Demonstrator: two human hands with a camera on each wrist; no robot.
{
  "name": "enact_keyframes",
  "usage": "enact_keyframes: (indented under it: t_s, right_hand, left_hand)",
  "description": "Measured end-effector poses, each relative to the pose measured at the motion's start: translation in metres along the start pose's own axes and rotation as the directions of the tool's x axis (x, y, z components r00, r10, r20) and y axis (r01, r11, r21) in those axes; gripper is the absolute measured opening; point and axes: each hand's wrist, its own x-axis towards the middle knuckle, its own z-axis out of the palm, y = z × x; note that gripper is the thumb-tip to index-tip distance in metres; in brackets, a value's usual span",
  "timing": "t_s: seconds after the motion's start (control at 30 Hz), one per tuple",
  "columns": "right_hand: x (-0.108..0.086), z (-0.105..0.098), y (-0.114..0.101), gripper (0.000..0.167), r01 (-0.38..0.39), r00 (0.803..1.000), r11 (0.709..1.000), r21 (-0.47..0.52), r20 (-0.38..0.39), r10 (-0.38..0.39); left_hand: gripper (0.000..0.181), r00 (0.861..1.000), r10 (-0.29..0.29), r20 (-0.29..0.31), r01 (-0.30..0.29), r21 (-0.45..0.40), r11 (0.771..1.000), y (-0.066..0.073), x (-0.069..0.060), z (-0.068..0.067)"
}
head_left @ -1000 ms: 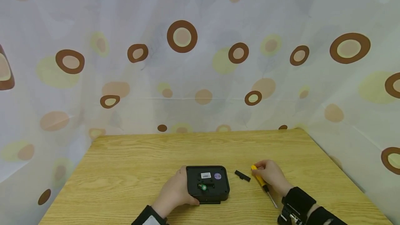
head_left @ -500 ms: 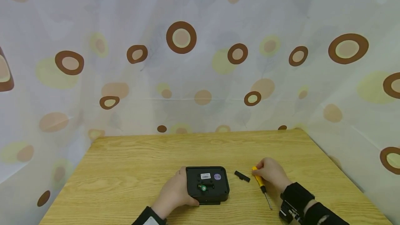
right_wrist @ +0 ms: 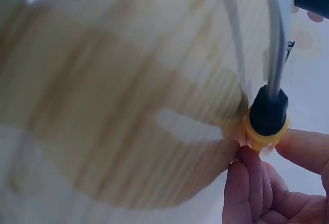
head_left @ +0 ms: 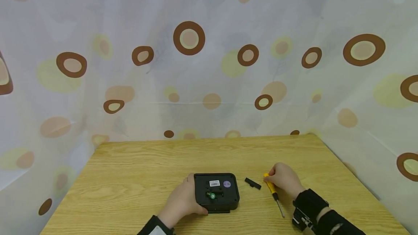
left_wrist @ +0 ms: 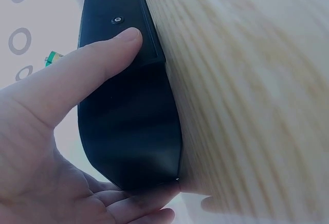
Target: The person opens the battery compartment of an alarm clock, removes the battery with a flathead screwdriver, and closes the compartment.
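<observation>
A black box-shaped device [head_left: 230, 197] lies on the table with its labelled face up. A green battery [head_left: 212, 196] sits tilted in a slot in that face, one end sticking up. My left hand [head_left: 183, 199] grips the device from its left end, thumb [left_wrist: 110, 54] along the near side and fingers round the other side. At the right, my right hand [head_left: 287, 180] pinches the handle end of a screwdriver [head_left: 271, 187] with a yellow handle, its metal shaft pointing toward me. Between device and screwdriver lies a narrow black cover [head_left: 253, 183].
The wooden table [head_left: 147, 166] carries all these things. Behind it and at both sides hangs a pale curtain [head_left: 212, 75] with brown and green circles. Black straps with a camera [head_left: 303, 217] sit on the right wrist.
The screwdriver's shaft tip has swung slightly left, and my right hand has shifted a little away from me. My left hand, the device and the cover look unmoved.
</observation>
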Motion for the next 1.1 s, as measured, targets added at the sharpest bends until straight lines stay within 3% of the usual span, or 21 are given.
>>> enact_keyframes:
  t_s: [0.83, 0.97, 1.1]
  right_hand:
    - [-0.002, -0.004, 0.003, 0.027, -0.038, 0.999, 0.999, -0.013, 0.006, 0.038]
    - [-0.007, -0.009, -0.004, 0.031, 0.028, 0.998, 0.997, -0.074, -0.056, -0.032]
    - [-0.015, -0.011, -0.019, 0.027, 0.147, 0.978, 0.983, -0.106, -0.131, -0.160]
  left_hand:
    - [0.118, 1.000, -0.009, 0.000, 0.009, 0.013, 1.000, 0.001, 0.001, 0.000]
    - [0.120, 1.000, -0.014, 0.002, 0.014, 0.016, 1.000, 0.001, 0.001, 0.000]
    - [0.119, 1.000, -0.012, 0.002, 0.011, 0.018, 1.000, 0.000, 0.001, 0.001]
